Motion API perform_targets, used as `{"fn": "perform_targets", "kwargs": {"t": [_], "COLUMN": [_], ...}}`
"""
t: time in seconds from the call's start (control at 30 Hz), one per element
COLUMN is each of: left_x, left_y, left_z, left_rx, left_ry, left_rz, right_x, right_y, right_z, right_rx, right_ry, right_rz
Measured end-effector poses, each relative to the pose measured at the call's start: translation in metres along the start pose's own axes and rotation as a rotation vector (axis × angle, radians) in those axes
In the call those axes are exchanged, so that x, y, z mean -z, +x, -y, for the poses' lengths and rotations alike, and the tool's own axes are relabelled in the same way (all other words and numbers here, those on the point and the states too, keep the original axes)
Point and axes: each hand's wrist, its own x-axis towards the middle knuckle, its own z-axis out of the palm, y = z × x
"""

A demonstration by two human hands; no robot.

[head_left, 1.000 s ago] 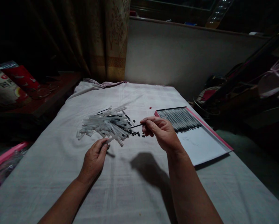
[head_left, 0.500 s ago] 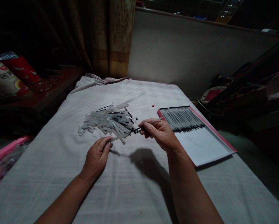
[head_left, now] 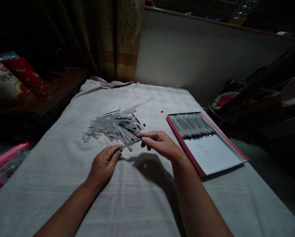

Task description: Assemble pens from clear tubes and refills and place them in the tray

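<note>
A clear plastic pen barrel [head_left: 129, 144] is pinched at its near end by my left hand [head_left: 104, 164] and at its far end by my right hand [head_left: 159, 143]. Both hands hover low over the white cloth [head_left: 127, 194] in the middle of the table. Just beyond them lies a loose pile of clear pen barrels and thin black refills [head_left: 114, 127], with small black caps [head_left: 141, 126] at its right edge. To the right a red-rimmed flat box [head_left: 222, 138] holds a row of finished pens [head_left: 191, 125] at its far end.
A tiny red speck [head_left: 161, 112] lies on the cloth beyond the pile. Pink plastic packaging [head_left: 0, 166] sits at the left edge. Red and white packets [head_left: 11, 79] stand on a dark side shelf, with a curtain [head_left: 122, 39] behind. Cluttered dark objects [head_left: 260, 89] fill the right.
My right hand moved left toward my left hand, and the thin black refill it held has gone into the clear barrel. My left hand stayed almost still with the barrel.
</note>
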Motion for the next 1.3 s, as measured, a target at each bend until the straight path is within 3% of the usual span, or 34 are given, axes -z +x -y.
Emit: {"fn": "perform_targets", "kwargs": {"t": [0.07,0.13,0.3,0.4,0.53,0.67,0.77,0.9,1.0,1.3], "left_x": [-0.001,-0.002,-0.002,-0.002,0.001,0.003,0.004,0.003,0.003,0.003], "left_y": [-0.002,-0.004,-0.005,-0.003,0.000,0.002,0.002,0.002,0.003,0.002], "left_z": [0.002,0.004,0.007,0.006,0.002,-0.001,-0.001,-0.002,-0.003,-0.004], "left_rx": [0.043,0.092,0.141,0.118,0.029,-0.012,-0.018,-0.020,-0.024,-0.050], "left_ry": [-0.043,-0.109,-0.150,-0.091,-0.007,-0.001,-0.005,-0.009,-0.003,-0.002], "left_rz": [0.005,0.010,-0.005,-0.017,-0.035,-0.029,-0.018,-0.006,-0.002,-0.001], "right_x": [0.003,0.012,0.045,0.049,0.036,0.026,0.024,0.018,0.013,0.000], "right_y": [0.001,-0.001,-0.009,-0.010,-0.004,0.000,-0.001,-0.001,0.001,0.002], "right_z": [-0.004,-0.007,-0.016,-0.021,-0.027,-0.028,-0.023,-0.015,-0.015,-0.013], "right_rx": [-0.036,-0.063,-0.229,-0.327,-0.373,-0.390,-0.302,-0.125,-0.062,-0.047], "right_ry": [-0.031,-0.103,-0.634,-0.816,-1.009,-1.146,-1.019,-0.538,-0.314,-0.269], "right_rz": [0.077,0.047,-0.351,-0.315,-0.234,-0.250,-0.247,-0.157,-0.101,-0.087]}}
